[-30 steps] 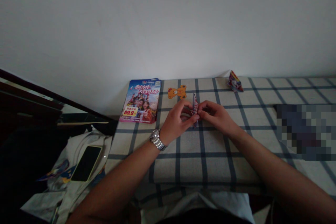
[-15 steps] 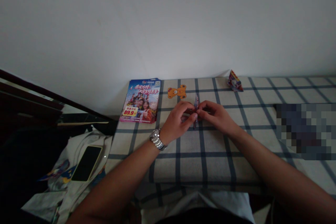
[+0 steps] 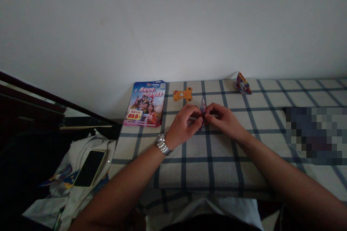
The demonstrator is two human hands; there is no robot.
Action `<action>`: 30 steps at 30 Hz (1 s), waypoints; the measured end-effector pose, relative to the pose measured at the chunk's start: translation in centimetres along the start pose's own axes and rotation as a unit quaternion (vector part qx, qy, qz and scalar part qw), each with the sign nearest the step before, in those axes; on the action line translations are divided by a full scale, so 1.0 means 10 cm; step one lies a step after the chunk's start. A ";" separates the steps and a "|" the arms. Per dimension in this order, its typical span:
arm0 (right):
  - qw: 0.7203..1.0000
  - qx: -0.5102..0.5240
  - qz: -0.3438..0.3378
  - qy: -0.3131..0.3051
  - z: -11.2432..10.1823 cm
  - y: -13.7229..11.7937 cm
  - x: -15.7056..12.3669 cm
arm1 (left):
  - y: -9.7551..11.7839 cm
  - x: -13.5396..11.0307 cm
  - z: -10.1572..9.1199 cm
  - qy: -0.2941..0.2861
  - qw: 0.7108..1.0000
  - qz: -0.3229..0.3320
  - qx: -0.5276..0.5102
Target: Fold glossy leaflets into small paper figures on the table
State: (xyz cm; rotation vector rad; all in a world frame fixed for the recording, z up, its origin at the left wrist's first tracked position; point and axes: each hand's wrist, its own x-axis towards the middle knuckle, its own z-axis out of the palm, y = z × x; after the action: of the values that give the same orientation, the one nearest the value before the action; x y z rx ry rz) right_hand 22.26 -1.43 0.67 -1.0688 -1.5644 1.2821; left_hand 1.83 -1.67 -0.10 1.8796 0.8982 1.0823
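A small piece of folded printed paper (image 3: 202, 105) stands nearly edge-on between my hands, above the checked tablecloth. My left hand (image 3: 185, 122) pinches it from the left with thumb and forefinger, a silver watch on that wrist. From the other side my right hand (image 3: 223, 118) grips it with bent fingers and thumb. Its lower part is partly hidden by my left thumb. Farther back, near the wall, sits another folded paper piece (image 3: 243, 84), pointed at the top and printed in similar colours.
A stack of printed flyers (image 3: 145, 104) lies at the table's left edge. Beside it is a flat orange bear cutout (image 3: 183, 94). A phone (image 3: 90, 168) rests on a pale printed bag (image 3: 78, 148) left of the table. A pixelated dark item (image 3: 311, 133) is at the right.
The folded paper has turned slightly between my fingers, its lower end shifting a little. My right fingers have moved slightly right; everything else stays in place.
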 end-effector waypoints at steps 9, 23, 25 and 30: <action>1.000 -0.002 0.002 -0.008 0.00 0.04 0.00 | 0.02 0.01 0.00 0.009 1.000 -0.019 -0.014; 1.000 0.012 0.019 0.006 0.00 0.03 -0.01 | -0.02 0.01 0.00 0.028 0.997 -0.060 -0.045; 1.000 0.007 0.019 0.008 0.00 0.03 -0.01 | -0.03 0.01 0.00 0.026 0.995 -0.069 -0.061; 1.000 0.004 0.018 0.018 0.02 0.02 -0.01 | -0.08 0.00 0.00 0.033 0.994 -0.069 -0.081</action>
State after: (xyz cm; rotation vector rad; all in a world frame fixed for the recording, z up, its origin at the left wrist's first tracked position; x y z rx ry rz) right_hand 22.15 -1.57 0.47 -1.1142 -1.5180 1.2856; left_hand 1.69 -1.31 -0.85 1.6349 0.9342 1.1037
